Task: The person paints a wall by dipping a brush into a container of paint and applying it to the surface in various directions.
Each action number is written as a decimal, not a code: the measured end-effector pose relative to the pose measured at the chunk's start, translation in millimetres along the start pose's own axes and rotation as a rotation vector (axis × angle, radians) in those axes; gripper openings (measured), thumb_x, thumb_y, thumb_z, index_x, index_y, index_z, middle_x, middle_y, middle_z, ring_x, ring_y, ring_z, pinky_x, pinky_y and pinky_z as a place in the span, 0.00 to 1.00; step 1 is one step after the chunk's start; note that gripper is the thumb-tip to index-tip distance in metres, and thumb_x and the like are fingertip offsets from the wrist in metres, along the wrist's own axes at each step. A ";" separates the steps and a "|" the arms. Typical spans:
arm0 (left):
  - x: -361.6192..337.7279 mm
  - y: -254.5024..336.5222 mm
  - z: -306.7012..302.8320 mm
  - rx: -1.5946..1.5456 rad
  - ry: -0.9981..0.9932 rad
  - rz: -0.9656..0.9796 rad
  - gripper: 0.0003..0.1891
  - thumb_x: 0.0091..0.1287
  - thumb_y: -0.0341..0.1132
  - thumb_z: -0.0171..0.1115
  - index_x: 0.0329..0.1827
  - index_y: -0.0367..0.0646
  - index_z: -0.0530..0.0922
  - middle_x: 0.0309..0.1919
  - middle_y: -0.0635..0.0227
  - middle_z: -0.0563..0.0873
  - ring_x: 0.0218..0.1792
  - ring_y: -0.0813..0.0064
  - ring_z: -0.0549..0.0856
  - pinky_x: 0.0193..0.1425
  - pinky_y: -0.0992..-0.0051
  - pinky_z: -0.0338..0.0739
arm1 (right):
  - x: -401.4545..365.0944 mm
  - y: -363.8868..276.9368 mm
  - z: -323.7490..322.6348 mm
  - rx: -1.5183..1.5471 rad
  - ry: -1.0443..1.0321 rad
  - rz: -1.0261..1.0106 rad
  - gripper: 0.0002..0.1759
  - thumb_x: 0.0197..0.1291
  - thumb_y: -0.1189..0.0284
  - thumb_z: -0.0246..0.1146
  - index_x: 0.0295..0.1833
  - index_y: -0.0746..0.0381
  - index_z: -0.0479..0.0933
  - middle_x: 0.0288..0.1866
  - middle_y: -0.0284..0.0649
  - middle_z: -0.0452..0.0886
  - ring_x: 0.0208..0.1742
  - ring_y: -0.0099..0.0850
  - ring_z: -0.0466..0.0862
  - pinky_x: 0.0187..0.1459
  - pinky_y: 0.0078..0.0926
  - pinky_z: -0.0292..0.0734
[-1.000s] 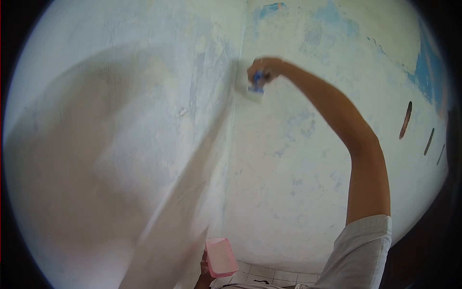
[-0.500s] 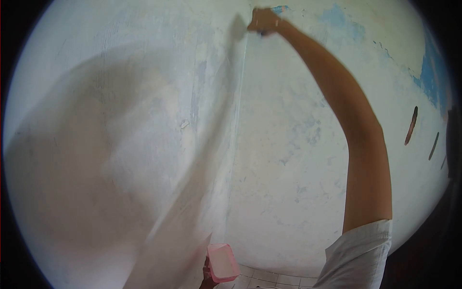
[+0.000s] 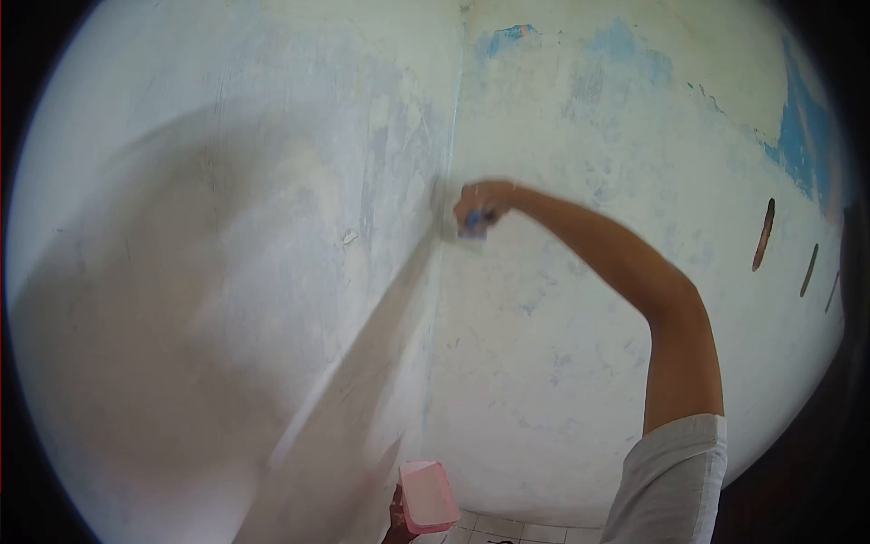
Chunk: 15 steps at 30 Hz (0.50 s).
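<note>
My right hand [image 3: 485, 204] is closed around a small blue putty scraper [image 3: 472, 227], slightly blurred, held against or very near the right wall [image 3: 544, 335] just beside the corner. Its working edge points downward and is hard to make out. Low in view, my left hand [image 3: 397, 519], partly hidden, grips a pink rectangular tub [image 3: 407, 499] from its left side. White paste [image 3: 430, 494] lies inside the tub, which is tilted a little.
The left wall [image 3: 353, 154] is patchy white and bears a large shadow of my head and arm. Blue paint patches [image 3: 807, 145] show at upper right. Dark narrow slots [image 3: 764, 236] cut the right wall. White floor tiles [image 3: 544, 533] lie below.
My right hand has swept down along the corner with the scraper, from near the top of the view to mid-height. The tub in my left hand has shifted slightly right.
</note>
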<state>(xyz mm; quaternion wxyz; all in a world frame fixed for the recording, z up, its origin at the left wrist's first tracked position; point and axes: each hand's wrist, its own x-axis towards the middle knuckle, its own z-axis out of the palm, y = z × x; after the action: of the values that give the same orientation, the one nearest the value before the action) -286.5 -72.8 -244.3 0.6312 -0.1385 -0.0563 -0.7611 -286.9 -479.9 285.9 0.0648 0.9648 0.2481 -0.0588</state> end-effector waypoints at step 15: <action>29.7 50.2 -68.1 0.259 0.067 0.186 0.36 0.69 0.60 0.49 0.75 0.49 0.58 0.64 0.59 0.74 0.63 0.54 0.76 0.64 0.48 0.73 | 60.7 -40.7 -291.0 -0.675 0.774 1.266 0.08 0.42 0.74 0.63 0.27 0.69 0.81 0.23 0.47 0.84 0.24 0.34 0.86 0.23 0.35 0.80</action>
<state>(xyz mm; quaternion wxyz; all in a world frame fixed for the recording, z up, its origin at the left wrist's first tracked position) -251.8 -128.5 -305.4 0.7132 -0.0352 -0.1197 -0.6898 -230.3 -371.2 559.7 0.2826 0.8028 -0.3350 0.4044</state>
